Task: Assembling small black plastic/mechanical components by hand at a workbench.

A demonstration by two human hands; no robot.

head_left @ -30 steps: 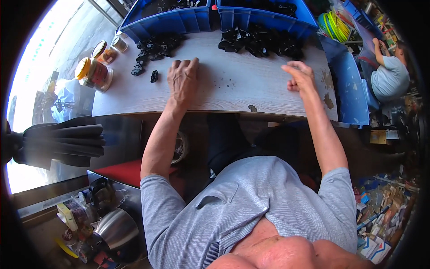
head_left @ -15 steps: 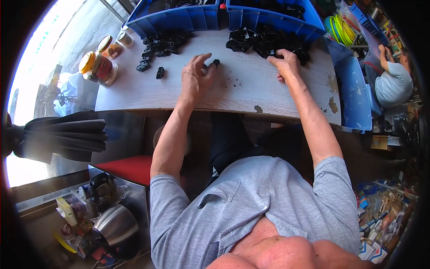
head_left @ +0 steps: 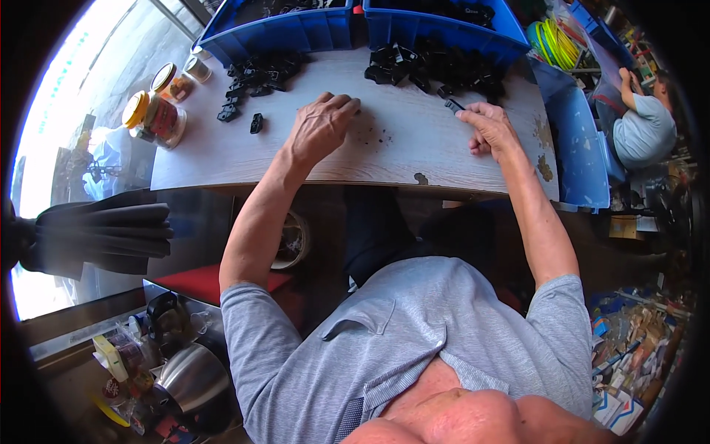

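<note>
Since the earlier frame, the right hand (head_left: 494,132) has been drawn back from the right heap (head_left: 436,68) of black molded parts, and the left hand (head_left: 322,122) has been turned knuckles-up, its fingers curled. A black plastic piece (head_left: 452,106) is pinched between the right thumb and fingers, apparently by its near end; its far end projects ahead of the grip, probably so that the piece is left exposed and easily turned. At the left fingertips only a dark edge is shown; whether anything is grasped there cannot be told. The right heap is situated just beyond the right grip; the left heap (head_left: 270,70) lies beyond and to the left of the left hand, each presumably placed within reach. A lone black part (head_left: 257,123) is set apart on the tabletop (head_left: 421,157), left of the left hand. Lidded jars (head_left: 159,120) are stood farther left, seemingly out of both hands' way.
</note>
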